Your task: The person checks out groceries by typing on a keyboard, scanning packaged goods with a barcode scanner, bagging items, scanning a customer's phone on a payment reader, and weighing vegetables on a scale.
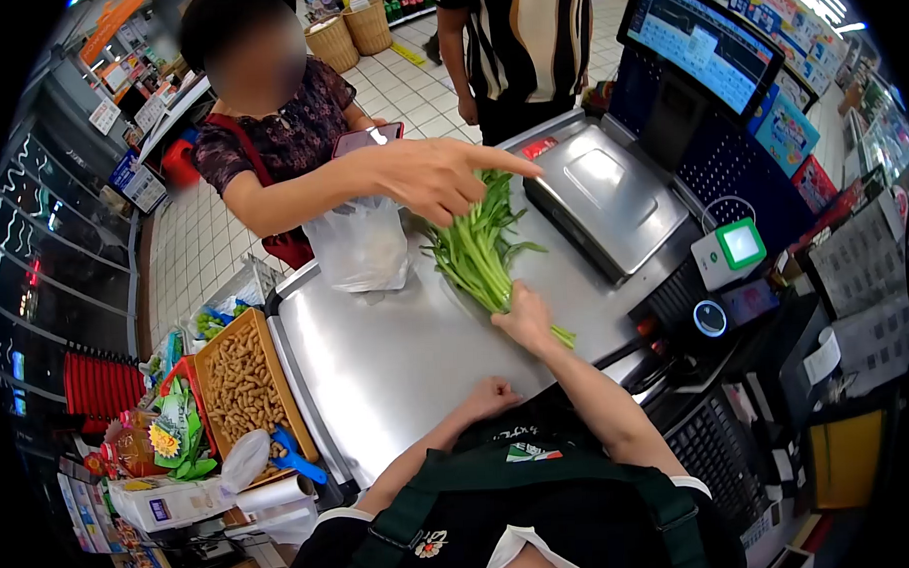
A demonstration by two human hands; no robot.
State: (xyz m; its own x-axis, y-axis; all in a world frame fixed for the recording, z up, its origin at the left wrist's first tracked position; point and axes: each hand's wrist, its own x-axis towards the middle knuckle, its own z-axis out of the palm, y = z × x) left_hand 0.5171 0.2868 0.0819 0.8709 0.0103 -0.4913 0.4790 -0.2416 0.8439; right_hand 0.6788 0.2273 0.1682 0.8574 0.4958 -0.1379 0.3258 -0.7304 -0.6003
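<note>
A bunch of leafy greens (478, 253) lies on the steel counter (376, 332), leaves pointing away from me. My right hand (526, 320) is wrapped round its stems, whose cut ends stick out beside my wrist. Close to my apron at the counter's near side, my left hand (492, 396) rests with its fingers curled in; I see nothing in it. Across the counter, another person's hand (441, 179) reaches over the leaves with the index finger stretched toward the metal scale (612, 198). A white plastic bag (361, 245) with something inside stands left of the greens.
Left of the counter is an orange tray of peanuts (245, 376) with a blue scoop (298, 458). A monitor (704, 40), a green-and-white payment device (734, 249) and a keyboard (716, 450) stand on the right. Two people stand opposite, one with a phone (369, 137).
</note>
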